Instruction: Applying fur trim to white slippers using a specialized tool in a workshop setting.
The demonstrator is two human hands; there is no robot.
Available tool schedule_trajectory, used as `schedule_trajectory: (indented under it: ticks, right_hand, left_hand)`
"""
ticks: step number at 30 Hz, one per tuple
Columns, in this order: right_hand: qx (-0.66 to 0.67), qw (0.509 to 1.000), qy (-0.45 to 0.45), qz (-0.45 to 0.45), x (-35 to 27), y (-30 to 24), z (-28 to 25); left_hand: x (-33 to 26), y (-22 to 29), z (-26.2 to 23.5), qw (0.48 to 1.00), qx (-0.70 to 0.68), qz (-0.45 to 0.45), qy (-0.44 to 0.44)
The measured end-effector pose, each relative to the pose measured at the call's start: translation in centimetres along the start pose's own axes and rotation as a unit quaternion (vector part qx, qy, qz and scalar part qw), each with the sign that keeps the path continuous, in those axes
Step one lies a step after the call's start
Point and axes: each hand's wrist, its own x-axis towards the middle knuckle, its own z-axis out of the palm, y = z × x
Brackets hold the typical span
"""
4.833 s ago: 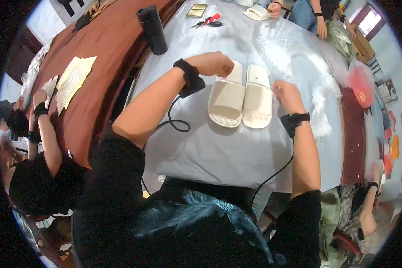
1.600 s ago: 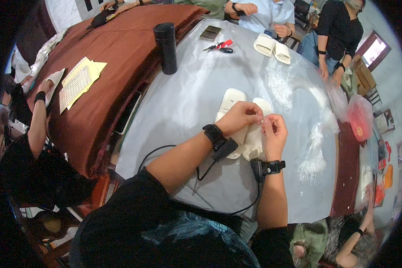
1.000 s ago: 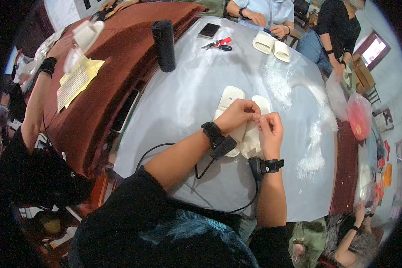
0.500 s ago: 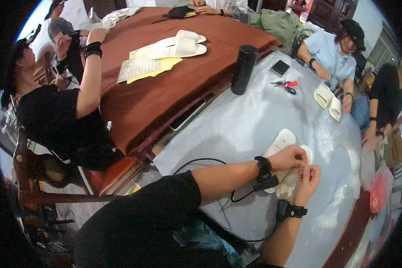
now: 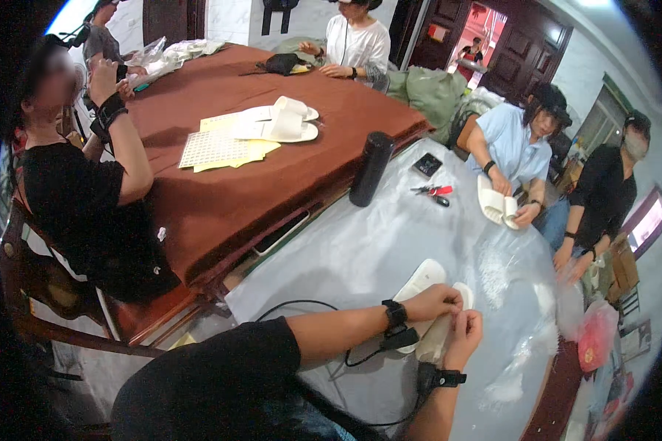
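Note:
A pair of white slippers lies under my hands on the plastic-covered part of the table; the toe of the left slipper [image 5: 425, 278] and a bit of the right slipper [image 5: 466, 292] show past my fingers. My left hand [image 5: 430, 302] is closed in a pinch over them. Close against its fingertips, my right hand [image 5: 465, 338] is pinched too, thumb and finger together. Whatever lies between the fingers is too small to make out. Both wrists wear black bands, and my hands and forearms hide most of the slippers.
A black bottle [image 5: 371, 169] stands beyond my hands, near a phone [image 5: 426, 165] and red-handled pliers [image 5: 435, 192]. Slippers [image 5: 290, 121] rest on yellow label sheets [image 5: 232, 152] on the brown cloth. A co-worker at right handles white slippers [image 5: 496, 204]. A black cable [image 5: 301, 301] loops by my left forearm.
The view has tilted up, so everything sits lower and further left. My hands stay pinched together over the slippers. The co-worker at right has turned their slippers; the person at left has lowered an arm.

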Motion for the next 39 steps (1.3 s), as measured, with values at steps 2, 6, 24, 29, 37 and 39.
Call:
schedule_trajectory:
  ticks: [2, 6, 24, 29, 37, 39]
  right_hand:
    - [0.011, 1.0, -0.003, -0.015, -0.2, -0.6, 0.0]
    - [0.057, 0.997, -0.021, 0.051, 0.0, -0.4, 0.1]
    - [-0.436, 0.858, -0.269, -0.035, 2.1, -3.5, 0.0]
    - [-0.436, 0.863, -0.255, -0.026, 2.0, -2.8, 0.7]
    - [-0.39, 0.872, -0.296, 0.018, 0.9, -4.7, 1.1]
    - [-0.364, 0.881, -0.302, 0.015, 1.0, -4.4, 1.2]
  left_hand:
    - [0.2, -0.8, 0.4, 0.999, 0.028, 0.036, 0.008]
    - [-0.8, 0.6, 0.1, 0.999, 0.035, -0.007, 0.035]
    - [-8.3, 18.5, -21.3, 0.83, 0.386, 0.135, 0.38]
    - [-9.8, 16.1, -38.3, 0.669, 0.517, -0.031, 0.533]
    - [-8.2, 15.8, -46.7, 0.654, 0.504, -0.332, 0.456]
    - [-10.4, 15.3, -50.2, 0.641, 0.498, -0.368, 0.452]
